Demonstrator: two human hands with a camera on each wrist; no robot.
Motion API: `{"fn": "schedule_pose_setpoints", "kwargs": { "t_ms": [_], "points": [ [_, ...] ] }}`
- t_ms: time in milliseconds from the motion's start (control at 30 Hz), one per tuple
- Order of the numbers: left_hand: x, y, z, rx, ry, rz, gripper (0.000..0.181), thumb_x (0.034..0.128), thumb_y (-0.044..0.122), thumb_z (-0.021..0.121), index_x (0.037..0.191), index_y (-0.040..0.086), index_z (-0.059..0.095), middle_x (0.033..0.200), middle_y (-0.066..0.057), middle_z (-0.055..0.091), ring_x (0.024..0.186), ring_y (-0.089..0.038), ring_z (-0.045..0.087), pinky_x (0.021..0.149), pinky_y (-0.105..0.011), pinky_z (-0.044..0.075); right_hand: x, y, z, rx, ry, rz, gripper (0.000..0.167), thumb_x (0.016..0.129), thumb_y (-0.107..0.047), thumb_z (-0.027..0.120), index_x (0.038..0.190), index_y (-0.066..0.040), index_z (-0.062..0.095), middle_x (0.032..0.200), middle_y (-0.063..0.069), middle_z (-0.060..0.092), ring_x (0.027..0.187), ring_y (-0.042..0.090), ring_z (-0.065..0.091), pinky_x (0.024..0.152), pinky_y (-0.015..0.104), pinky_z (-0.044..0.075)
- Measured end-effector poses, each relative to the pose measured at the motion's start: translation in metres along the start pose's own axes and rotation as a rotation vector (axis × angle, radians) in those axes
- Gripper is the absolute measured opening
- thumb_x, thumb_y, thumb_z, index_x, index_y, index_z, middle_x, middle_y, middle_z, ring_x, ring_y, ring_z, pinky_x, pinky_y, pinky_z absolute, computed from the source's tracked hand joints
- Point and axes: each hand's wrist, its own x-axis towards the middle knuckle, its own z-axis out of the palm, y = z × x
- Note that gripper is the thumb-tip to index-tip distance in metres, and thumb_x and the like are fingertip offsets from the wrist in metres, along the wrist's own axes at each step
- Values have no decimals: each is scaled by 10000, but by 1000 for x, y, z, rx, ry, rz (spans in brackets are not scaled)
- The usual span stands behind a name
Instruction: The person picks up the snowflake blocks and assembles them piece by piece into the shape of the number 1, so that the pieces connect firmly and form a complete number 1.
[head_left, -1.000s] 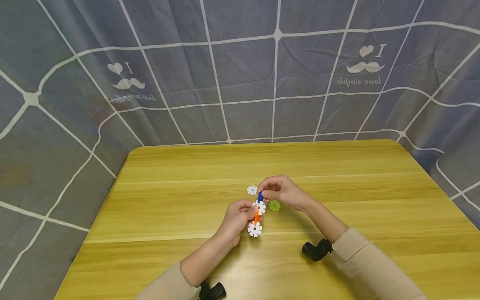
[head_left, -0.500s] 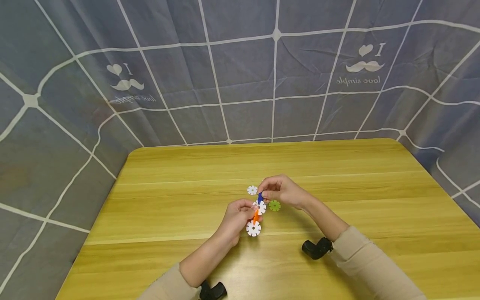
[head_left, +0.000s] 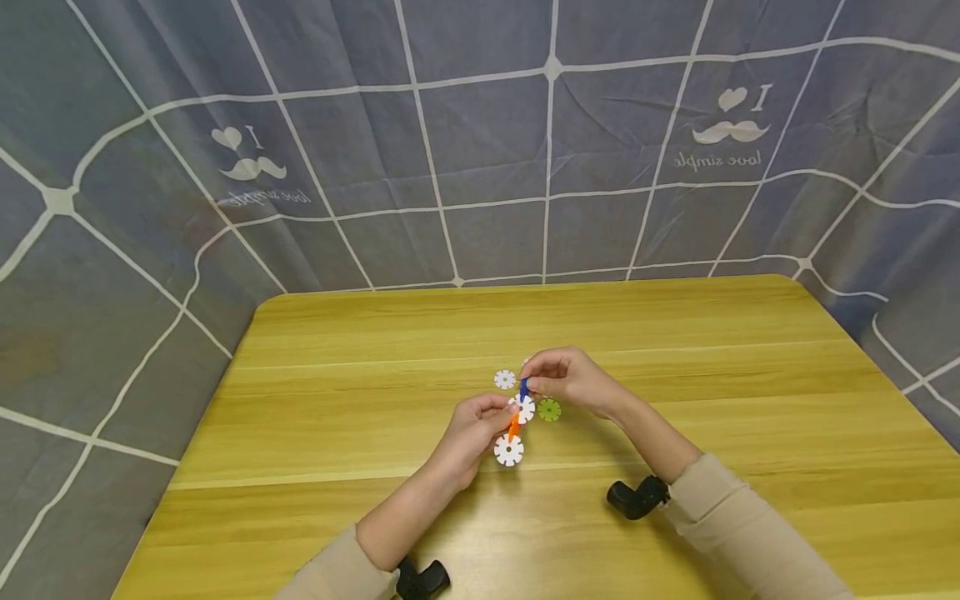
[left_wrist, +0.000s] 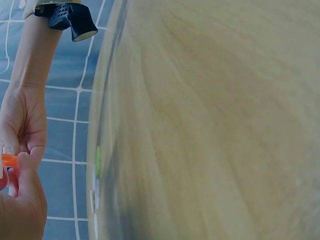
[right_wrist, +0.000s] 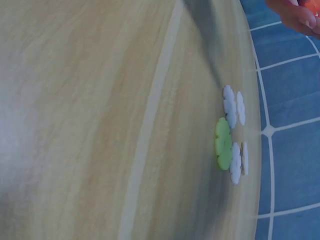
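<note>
In the head view, my left hand [head_left: 472,437] pinches a joined chain of slotted snowflake discs. The chain has a white disc [head_left: 509,450] at its near end and an orange disc [head_left: 513,427] edge-on above it. Another white disc [head_left: 526,408] follows by the left fingertips. My right hand [head_left: 573,383] pinches a dark blue disc [head_left: 524,388], edge-on at the top of the chain and touching that white disc. In the left wrist view, the orange disc [left_wrist: 10,160] shows beside the left thumb. The fingertips partly hide the joints.
A green disc [head_left: 550,410] and a white disc [head_left: 505,380] lie on the wooden table [head_left: 360,400] beside the hands. The right wrist view shows several white discs [right_wrist: 229,106] around the green one. A grey gridded curtain [head_left: 495,150] hangs behind the table.
Both hands and the chain have shifted slightly up and away in the head view. The blue disc tilts a little to the right. Each hand keeps its hold.
</note>
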Motion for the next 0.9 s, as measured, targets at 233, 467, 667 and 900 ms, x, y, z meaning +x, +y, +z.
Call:
{"fn": "schedule_pose_setpoints", "kwargs": {
  "t_ms": [233,467,667,900],
  "points": [
    [2,-3,-1,-17,-54,-23,308,942,81,535,1174,-122,541,928,-59,671,802,-114,637,662,-151,499,-1,6,-2,-38,15,-4,191,868,59,591,995,198,558,892,108,629,798,201,588,724,335,542],
    [3,-4,-1,-13,-74,-24,320,961,99,514,1178,-133,546,821,14,649,723,-67,618,606,-128,483,-1,3,1,-44,2,-11,192,861,59,600,1000,188,573,963,262,589,817,140,582,736,356,546],
    [2,-2,0,13,-54,-42,351,959,152,533,1192,-109,555,766,68,569,678,-22,505,584,-127,442,-2,2,3,-44,-26,-8,209,870,24,614,1014,172,586,916,86,633,812,142,593,741,357,539],
    [2,-3,0,50,-28,-81,369,956,231,545,1180,-58,590,807,40,502,718,-64,462,606,-153,448,-3,6,5,-31,-44,-34,197,867,-1,629,1006,137,616,919,21,636,822,134,585,714,286,522]
  ]
}}
